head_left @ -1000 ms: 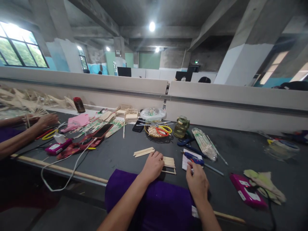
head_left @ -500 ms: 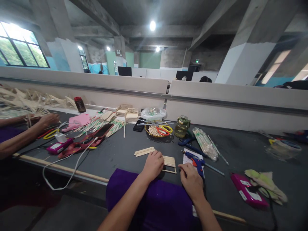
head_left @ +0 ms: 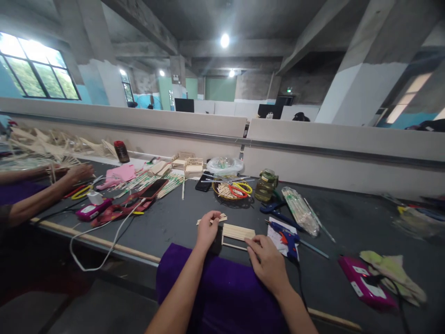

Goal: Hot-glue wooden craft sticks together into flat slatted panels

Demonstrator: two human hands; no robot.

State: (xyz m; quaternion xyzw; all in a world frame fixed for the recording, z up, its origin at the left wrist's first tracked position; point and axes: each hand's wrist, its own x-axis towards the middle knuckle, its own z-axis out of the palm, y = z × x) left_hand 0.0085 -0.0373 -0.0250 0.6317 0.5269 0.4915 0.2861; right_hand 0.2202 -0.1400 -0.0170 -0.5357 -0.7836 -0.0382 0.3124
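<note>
A small panel of glued wooden sticks lies flat on the dark table just in front of me. My right hand rests at the panel's right end, with thumb and fingertips pinched on its edge. My left hand is just left of the panel, its fingers curled onto a few loose wooden sticks. A blue glue gun lies on a white paper to the right of my right hand, with no hand on it.
A purple cloth covers my lap at the table's front edge. Behind the panel stand a basket with scissors, a green jar, a bag of sticks and a phone. A co-worker's hand works at the left. A pink device lies right.
My right hand has let go of the glue gun and moved left onto the panel's edge. My left hand has shifted off the panel to the loose sticks. The camera has tilted slightly.
</note>
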